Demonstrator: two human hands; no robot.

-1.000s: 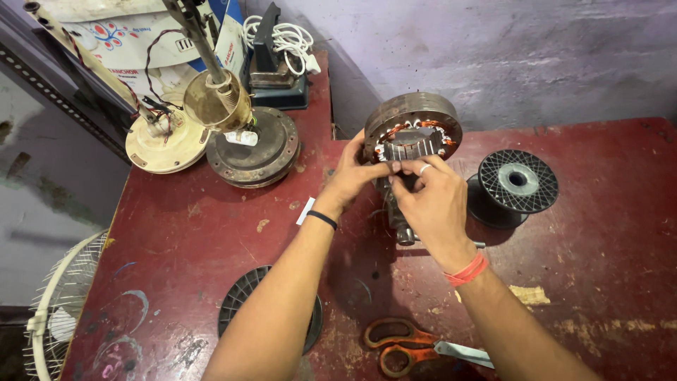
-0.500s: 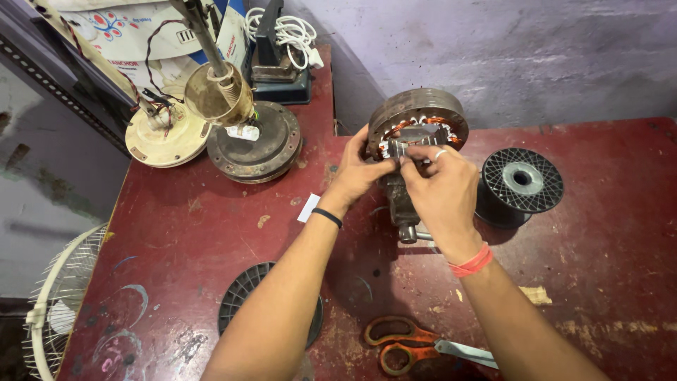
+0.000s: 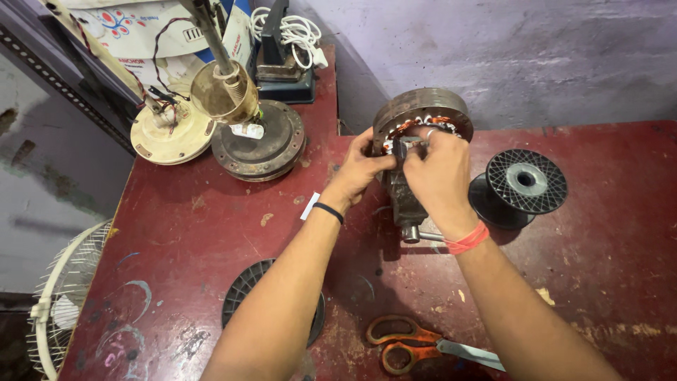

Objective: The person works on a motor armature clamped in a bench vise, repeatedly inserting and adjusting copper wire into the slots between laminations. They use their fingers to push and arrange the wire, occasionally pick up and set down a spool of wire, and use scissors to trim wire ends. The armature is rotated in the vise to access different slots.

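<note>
Both arms reach forward, left hand [image 3: 360,169] and right hand [image 3: 441,176] gripping the motor stator [image 3: 422,113].

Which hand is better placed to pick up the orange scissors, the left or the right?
Probably the right hand: the scissors lie beside its forearm. The left hand would need to cross over.

Red worn table [image 3: 211,233], paint chipped. Black empty spool [image 3: 525,182] lying at right, flange up. Second black spool [image 3: 243,296] near front edge, partly hidden. Orange-handled scissors [image 3: 416,346] flat at front, blades pointing right. Small white paper slip [image 3: 309,206] mid-table. Rusty round motor cover [image 3: 264,144] at back left, brass-coloured fan housing [image 3: 222,92] tilted over it. Cream round base [image 3: 169,134] beside, wires attached. Coiled white cable [image 3: 293,32] at back on dark box. White fan guard [image 3: 60,296] off table's left edge.
</note>
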